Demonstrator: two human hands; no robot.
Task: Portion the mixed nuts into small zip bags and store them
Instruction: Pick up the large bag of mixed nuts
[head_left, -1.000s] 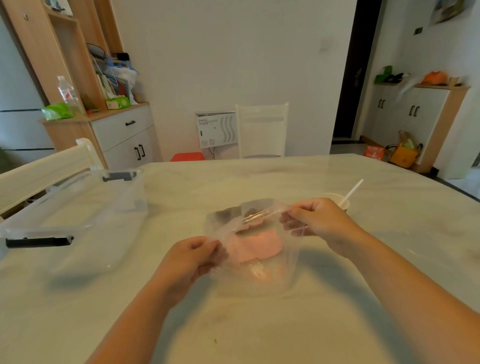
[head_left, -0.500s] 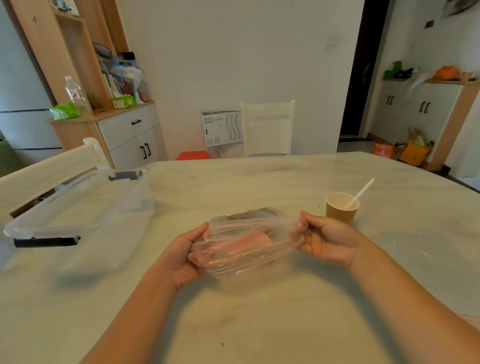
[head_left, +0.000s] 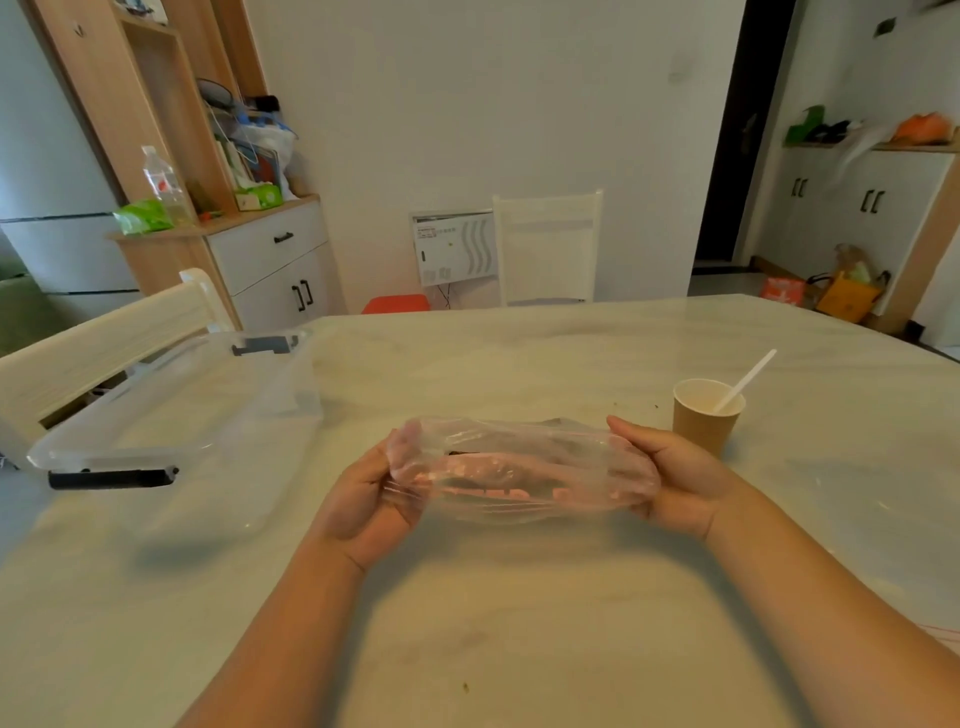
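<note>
Zip bag (head_left: 519, 470) is held off the desk (head_left: 519, 623), in front of the person, roughly centred between both hands. Long axis runs left-right, about level. Left hand (head_left: 369, 499) grips the left end, right hand (head_left: 675, 478) grips the right end; fingers of both curl round the plastic, thumbs on the upper edge. Neither hand is nearer: each has one end, so whichever lets go leaves the other holding the bag.

Storage box (head_left: 171, 415), clear with black latches, sits open on the desk to the left, nearer the left hand. My read: if the bag is ready to store, the move goes leftward, left hand leading. Paper cup (head_left: 704, 415) with a white plastic utensil (head_left: 745, 382) stands just beyond the right hand, close enough to knock if that hand swings out.

Hard to make out:
- Bag contents. Pink patch plus some dark bits show through the plastic; can't confirm nuts or how much.
- Zip seal: can't tell closed or open, the plastic is crumpled and glary.
- Fingertips on the far side are hidden behind the bag.
- Inside of the box is too transparent and washed out to tell if anything is in it.
- Cup contents not visible.
</note>
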